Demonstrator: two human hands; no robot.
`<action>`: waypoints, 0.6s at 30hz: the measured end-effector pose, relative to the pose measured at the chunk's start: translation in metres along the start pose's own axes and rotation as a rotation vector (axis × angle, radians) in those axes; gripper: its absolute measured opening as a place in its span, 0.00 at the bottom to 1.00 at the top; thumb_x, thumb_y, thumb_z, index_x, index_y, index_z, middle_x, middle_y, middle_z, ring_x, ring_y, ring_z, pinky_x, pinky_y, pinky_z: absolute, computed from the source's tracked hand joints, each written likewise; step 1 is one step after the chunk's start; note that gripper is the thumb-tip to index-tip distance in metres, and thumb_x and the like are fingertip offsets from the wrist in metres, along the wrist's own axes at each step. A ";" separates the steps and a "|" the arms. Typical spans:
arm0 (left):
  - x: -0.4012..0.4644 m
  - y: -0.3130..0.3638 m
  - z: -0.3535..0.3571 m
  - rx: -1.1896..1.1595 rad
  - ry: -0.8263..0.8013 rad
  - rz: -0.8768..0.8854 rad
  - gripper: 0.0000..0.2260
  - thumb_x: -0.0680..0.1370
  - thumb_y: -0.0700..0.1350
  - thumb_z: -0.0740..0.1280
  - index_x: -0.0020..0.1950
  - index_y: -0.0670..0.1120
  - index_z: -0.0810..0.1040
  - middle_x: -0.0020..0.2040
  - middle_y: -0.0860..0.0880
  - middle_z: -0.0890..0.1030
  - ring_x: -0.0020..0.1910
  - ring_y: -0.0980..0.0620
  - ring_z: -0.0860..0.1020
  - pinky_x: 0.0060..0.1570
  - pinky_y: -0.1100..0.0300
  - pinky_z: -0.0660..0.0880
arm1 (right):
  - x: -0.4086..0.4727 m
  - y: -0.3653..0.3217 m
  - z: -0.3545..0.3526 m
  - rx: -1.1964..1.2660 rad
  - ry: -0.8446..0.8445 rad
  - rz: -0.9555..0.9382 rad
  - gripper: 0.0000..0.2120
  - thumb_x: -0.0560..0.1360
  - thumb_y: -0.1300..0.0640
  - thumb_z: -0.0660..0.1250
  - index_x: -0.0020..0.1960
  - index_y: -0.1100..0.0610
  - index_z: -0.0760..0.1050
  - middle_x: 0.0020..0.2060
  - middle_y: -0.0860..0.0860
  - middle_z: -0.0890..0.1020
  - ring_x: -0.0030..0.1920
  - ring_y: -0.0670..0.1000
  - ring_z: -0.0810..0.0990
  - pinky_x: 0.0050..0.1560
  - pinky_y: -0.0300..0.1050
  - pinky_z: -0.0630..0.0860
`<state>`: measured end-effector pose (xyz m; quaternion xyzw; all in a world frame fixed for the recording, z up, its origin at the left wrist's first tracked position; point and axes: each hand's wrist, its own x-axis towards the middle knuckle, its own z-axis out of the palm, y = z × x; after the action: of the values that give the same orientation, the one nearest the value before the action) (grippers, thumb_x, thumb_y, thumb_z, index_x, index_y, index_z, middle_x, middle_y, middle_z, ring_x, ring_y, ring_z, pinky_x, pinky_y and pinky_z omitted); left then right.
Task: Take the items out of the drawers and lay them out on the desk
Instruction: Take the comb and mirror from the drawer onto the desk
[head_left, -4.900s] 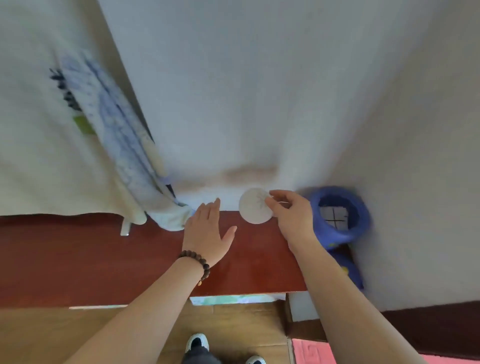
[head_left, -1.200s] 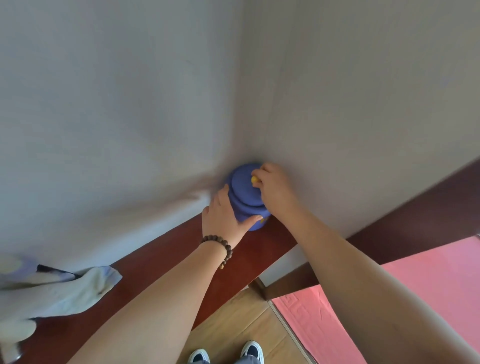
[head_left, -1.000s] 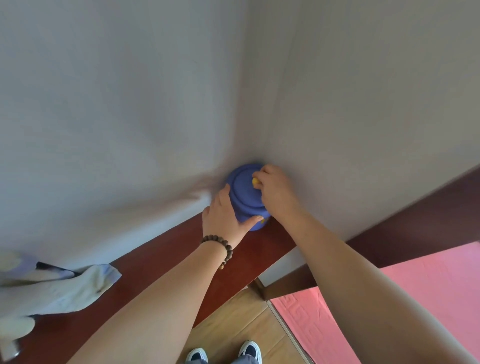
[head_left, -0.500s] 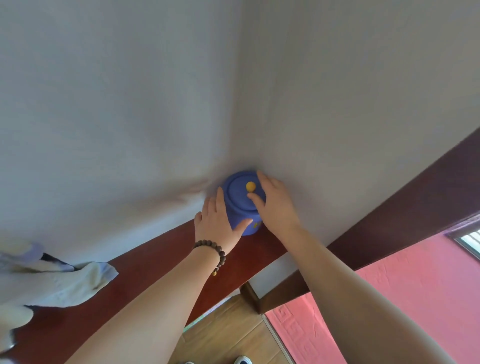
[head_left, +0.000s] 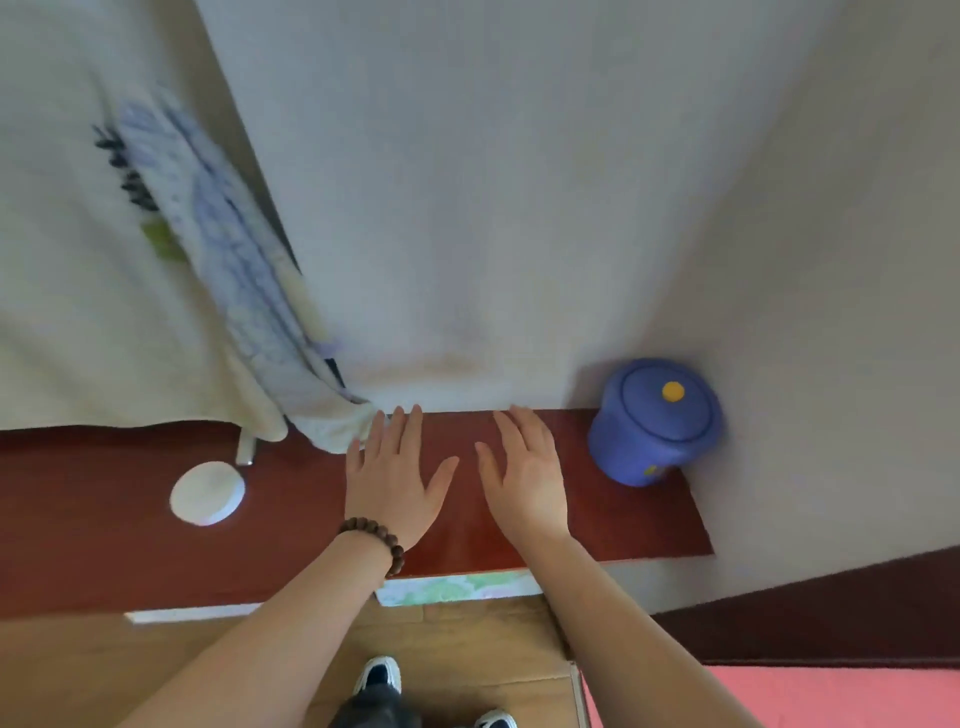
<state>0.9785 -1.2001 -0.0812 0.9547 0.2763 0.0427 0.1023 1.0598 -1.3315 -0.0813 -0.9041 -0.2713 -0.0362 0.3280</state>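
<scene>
A blue lidded pot (head_left: 655, 422) with a yellow knob stands in the corner at the right end of the red-brown desk (head_left: 104, 545). A white round disc (head_left: 208, 493) lies on the desk to the left. My left hand (head_left: 397, 475), with a bead bracelet on the wrist, and my right hand (head_left: 522, 473) hover side by side over the middle of the desk. Both have straight, spread fingers and hold nothing. The drawers are out of view.
A patterned white and blue cloth (head_left: 249, 322) hangs down the wall and touches the desk's back edge at the left. Walls close the desk at the back and right. Wooden floor, my shoes (head_left: 379, 675) and a pink mat (head_left: 831, 696) lie below.
Both hands have let go of the blue pot and moved left to the middle of the desk. The view has swung left, bringing the cloth and white disc into sight.
</scene>
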 end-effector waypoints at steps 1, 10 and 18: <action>-0.009 -0.019 -0.004 0.005 0.007 -0.038 0.37 0.74 0.67 0.43 0.77 0.47 0.58 0.75 0.45 0.64 0.76 0.45 0.59 0.72 0.43 0.59 | -0.002 -0.011 0.010 0.013 -0.021 -0.013 0.25 0.77 0.45 0.55 0.66 0.59 0.73 0.66 0.56 0.74 0.69 0.56 0.68 0.69 0.53 0.68; -0.080 -0.175 -0.030 -0.032 0.094 -0.341 0.32 0.77 0.64 0.54 0.75 0.47 0.61 0.74 0.45 0.67 0.75 0.45 0.60 0.71 0.41 0.59 | -0.038 -0.103 0.089 0.002 -0.203 -0.168 0.21 0.77 0.48 0.61 0.66 0.57 0.73 0.67 0.57 0.72 0.70 0.58 0.67 0.69 0.56 0.67; -0.112 -0.314 -0.038 -0.098 0.084 -0.324 0.31 0.78 0.62 0.57 0.77 0.48 0.58 0.76 0.46 0.64 0.77 0.46 0.56 0.73 0.43 0.56 | -0.093 -0.189 0.175 -0.033 -0.171 -0.096 0.20 0.76 0.52 0.67 0.65 0.59 0.74 0.66 0.59 0.73 0.69 0.60 0.68 0.69 0.57 0.66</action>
<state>0.7163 -0.9940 -0.1158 0.8888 0.4283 0.0788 0.1426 0.8639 -1.1467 -0.1323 -0.8952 -0.3408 0.0207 0.2865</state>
